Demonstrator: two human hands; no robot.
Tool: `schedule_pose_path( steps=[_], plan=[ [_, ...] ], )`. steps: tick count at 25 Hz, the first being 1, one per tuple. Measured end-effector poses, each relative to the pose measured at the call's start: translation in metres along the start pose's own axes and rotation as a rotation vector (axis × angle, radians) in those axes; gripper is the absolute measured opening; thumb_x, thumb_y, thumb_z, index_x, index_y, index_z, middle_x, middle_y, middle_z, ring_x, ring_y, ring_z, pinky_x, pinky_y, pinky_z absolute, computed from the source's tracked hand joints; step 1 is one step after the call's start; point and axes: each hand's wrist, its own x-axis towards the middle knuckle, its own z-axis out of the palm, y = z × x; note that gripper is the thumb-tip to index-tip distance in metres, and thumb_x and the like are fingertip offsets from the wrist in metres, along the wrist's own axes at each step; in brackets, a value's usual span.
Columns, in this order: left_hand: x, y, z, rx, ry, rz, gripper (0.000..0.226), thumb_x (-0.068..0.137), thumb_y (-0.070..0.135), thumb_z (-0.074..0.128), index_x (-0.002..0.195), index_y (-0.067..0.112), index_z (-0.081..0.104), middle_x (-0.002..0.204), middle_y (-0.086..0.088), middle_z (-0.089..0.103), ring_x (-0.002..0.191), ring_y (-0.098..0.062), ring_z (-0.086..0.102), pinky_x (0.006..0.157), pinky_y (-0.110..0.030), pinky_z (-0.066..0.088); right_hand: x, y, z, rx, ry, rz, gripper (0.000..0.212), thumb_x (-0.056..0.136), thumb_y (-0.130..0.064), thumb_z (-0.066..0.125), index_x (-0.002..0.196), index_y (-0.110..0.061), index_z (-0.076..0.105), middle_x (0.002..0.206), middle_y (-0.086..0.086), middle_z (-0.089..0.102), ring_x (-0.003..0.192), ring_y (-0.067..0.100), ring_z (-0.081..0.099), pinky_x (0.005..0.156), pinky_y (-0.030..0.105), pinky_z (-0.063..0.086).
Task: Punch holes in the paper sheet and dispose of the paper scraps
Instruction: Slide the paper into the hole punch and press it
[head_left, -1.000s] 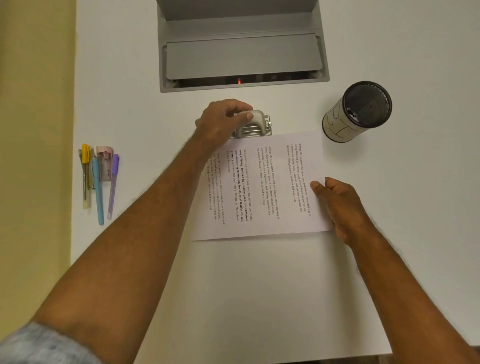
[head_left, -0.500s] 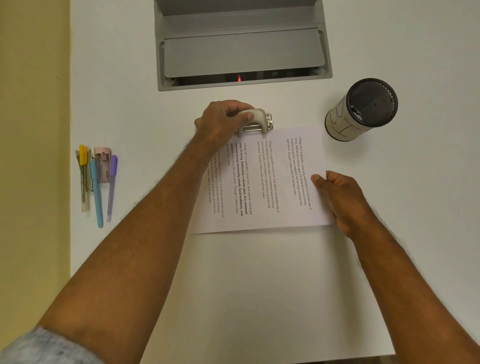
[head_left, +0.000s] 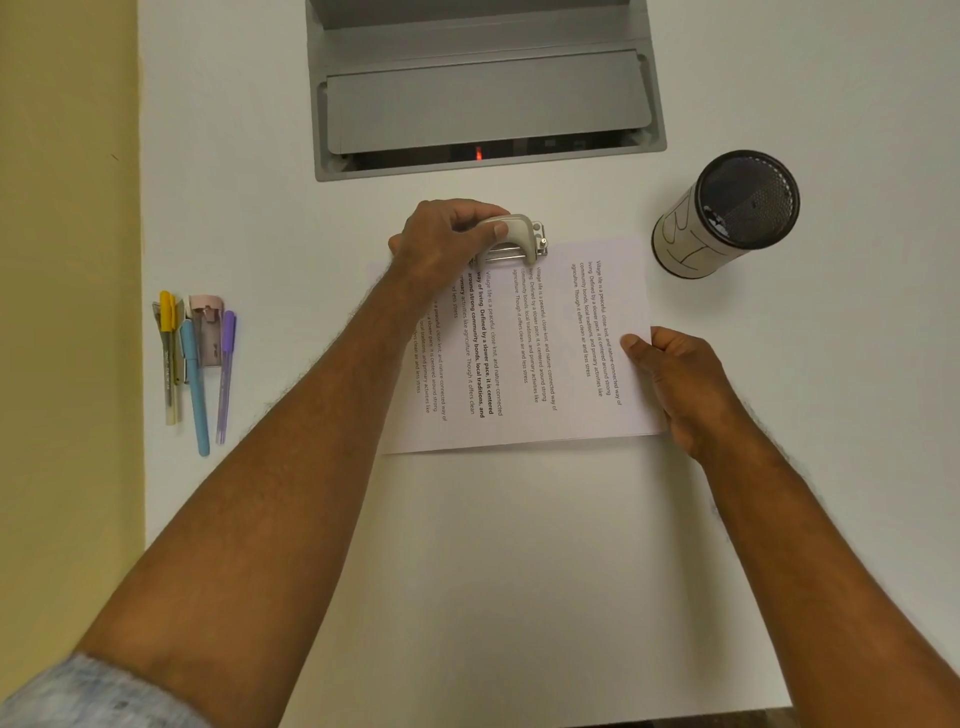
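A printed paper sheet (head_left: 566, 364) lies flat on the white table (head_left: 519, 571), its text running sideways. At the sheet's far edge sits a grey metal hole punch (head_left: 519, 236), with the paper's edge under its jaw. My left hand (head_left: 447, 244) is closed over the punch's handle and covers its left half. My right hand (head_left: 675, 374) grips the sheet's right edge, thumb on top. A small black mesh bin (head_left: 727, 213) wrapped in white paper stands to the right of the sheet, with a few scraps visible inside.
A grey recessed cable box (head_left: 483, 88) with a red light is set into the table behind the punch. Several pens (head_left: 192, 364) and a pink stapler-like item (head_left: 208, 327) lie at the left, close to the table's edge and a yellow wall.
Both hands keep their holds. The sheet's right end has swung slightly nearer the bin; most of the shift comes from my head moving.
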Motion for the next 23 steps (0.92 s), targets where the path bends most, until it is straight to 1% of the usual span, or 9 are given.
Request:
schedule_pose_path(
  steps=[2,5,8,12,14,16,20,21,23],
  plan=[
    [-0.0002,-0.0004,-0.0001,-0.003,0.002,-0.002,0.044,0.078,0.068,0.063,0.112,0.044,0.076,0.108,0.019,0.077,0.102,-0.016,0.072,0.103,-0.056,0.05,0.0011,-0.0015,0.0007,-0.013,0.007,-0.008,0.016,0.103,-0.019,0.064,0.104,-0.011,0.077,0.104,0.001,0.081,0.099,0.02,0.075,0.104,0.045,0.057],
    [-0.0005,-0.0004,-0.0003,-0.003,0.01,-0.005,0.041,0.077,0.07,0.062,0.108,0.047,0.076,0.107,0.02,0.077,0.102,-0.016,0.072,0.102,-0.056,0.049,0.0027,-0.0013,0.0004,-0.041,0.012,-0.025,0.023,0.103,-0.021,0.065,0.107,0.0,0.074,0.11,0.009,0.079,0.094,0.021,0.071,0.104,0.049,0.054],
    [-0.0003,0.0007,0.0008,0.007,0.034,-0.006,0.041,0.08,0.069,0.059,0.105,0.043,0.078,0.108,0.018,0.077,0.103,-0.016,0.07,0.103,-0.057,0.048,0.0031,-0.0016,-0.0006,-0.053,0.005,-0.025,0.024,0.103,-0.02,0.064,0.107,0.001,0.073,0.11,0.009,0.079,0.092,0.02,0.07,0.103,0.047,0.055],
    [-0.0002,0.0025,0.0025,0.004,0.058,-0.016,0.043,0.081,0.067,0.058,0.105,0.039,0.079,0.11,0.016,0.077,0.104,-0.017,0.07,0.104,-0.057,0.048,0.0017,-0.0035,-0.0009,-0.043,-0.003,-0.014,0.021,0.104,-0.02,0.063,0.107,-0.003,0.075,0.105,0.002,0.08,0.092,0.019,0.072,0.1,0.044,0.057],
    [-0.0003,0.0031,0.0032,0.005,0.066,-0.025,0.044,0.081,0.067,0.059,0.107,0.037,0.079,0.111,0.015,0.078,0.104,-0.017,0.07,0.103,-0.056,0.049,0.0018,-0.0027,-0.0007,-0.036,0.002,-0.012,0.02,0.103,-0.02,0.064,0.106,-0.003,0.075,0.106,0.003,0.08,0.093,0.02,0.072,0.101,0.046,0.056],
    [-0.0011,0.0037,0.0041,0.002,0.083,-0.031,0.044,0.081,0.066,0.06,0.107,0.037,0.079,0.11,0.015,0.078,0.103,-0.017,0.07,0.102,-0.056,0.049,0.0019,-0.0021,-0.0007,-0.028,0.001,-0.014,0.018,0.103,-0.019,0.064,0.103,-0.007,0.076,0.103,0.001,0.081,0.093,0.019,0.073,0.1,0.044,0.056],
    [-0.0023,0.0032,0.0063,-0.009,0.115,-0.034,0.041,0.083,0.064,0.063,0.108,0.037,0.08,0.11,0.015,0.078,0.103,-0.016,0.071,0.103,-0.056,0.049,0.0005,-0.0031,0.0013,-0.057,-0.002,-0.03,0.018,0.104,-0.02,0.063,0.091,-0.018,0.076,0.087,-0.011,0.08,0.079,0.009,0.073,0.086,0.033,0.059],
    [-0.0026,0.0035,0.0067,-0.01,0.118,-0.035,0.04,0.083,0.064,0.063,0.107,0.037,0.08,0.109,0.015,0.078,0.102,-0.016,0.071,0.103,-0.057,0.049,0.0004,-0.0028,0.0016,-0.053,0.002,-0.035,0.018,0.104,-0.02,0.063,0.091,-0.018,0.076,0.087,-0.011,0.079,0.079,0.01,0.073,0.086,0.032,0.058],
    [-0.003,0.0039,0.007,-0.009,0.12,-0.036,0.039,0.084,0.063,0.063,0.107,0.037,0.08,0.109,0.015,0.078,0.101,-0.017,0.071,0.102,-0.057,0.049,0.0011,-0.0019,0.0016,-0.049,0.012,-0.037,0.018,0.103,-0.02,0.063,0.097,-0.011,0.077,0.091,-0.006,0.08,0.084,0.015,0.073,0.088,0.034,0.058]
  ],
)
